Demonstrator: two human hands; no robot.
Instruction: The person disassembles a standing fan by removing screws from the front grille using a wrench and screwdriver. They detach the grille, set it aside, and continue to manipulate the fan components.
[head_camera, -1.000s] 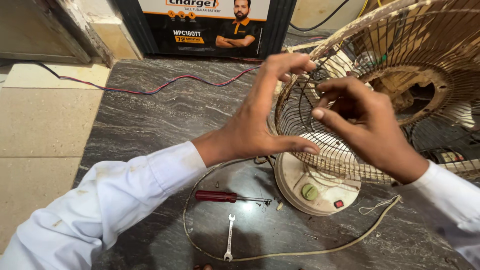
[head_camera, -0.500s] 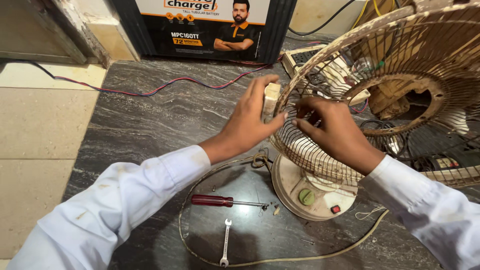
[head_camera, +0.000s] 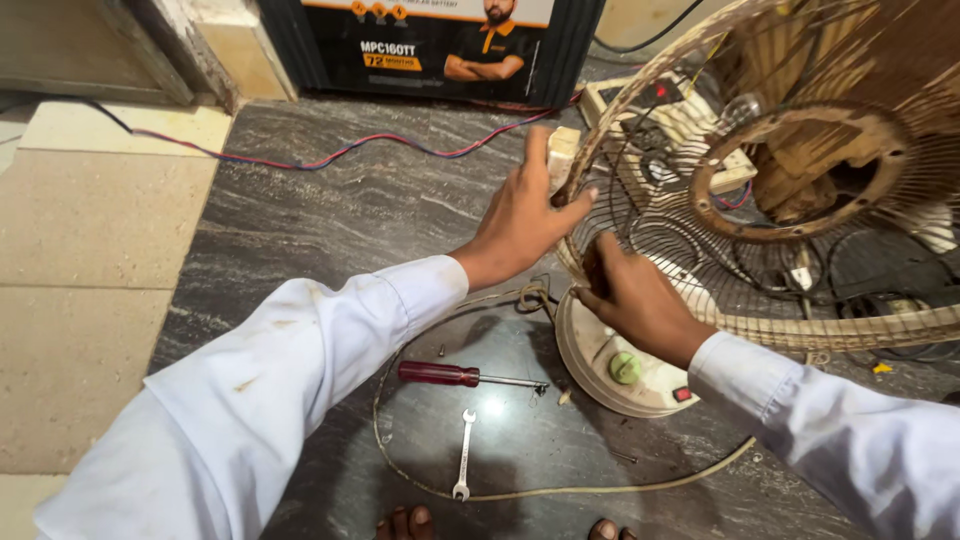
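A dusty beige table fan stands on a dark marble floor, its wire grille (head_camera: 760, 190) facing me. My left hand (head_camera: 520, 215) grips the grille's left rim, thumb and fingers wrapped on the wires. My right hand (head_camera: 635, 300) holds the lower left of the grille, just above the fan's round base (head_camera: 610, 365). The base carries a green knob (head_camera: 625, 367) and a small red switch (head_camera: 683, 394). Both arms are in white sleeves.
A red-handled screwdriver (head_camera: 450, 375) and a small spanner (head_camera: 464, 455) lie on the floor inside a loop of beige cable (head_camera: 600, 490). A dark battery box (head_camera: 440, 45) stands at the back, with a red-and-blue wire (head_camera: 300, 160) and a power strip (head_camera: 680, 120). My toes (head_camera: 405, 522) show below.
Both hands have slid down and left along the grille rim. The right hand dropped from the grille's face to its lower edge near the base. The view has tilted downward.
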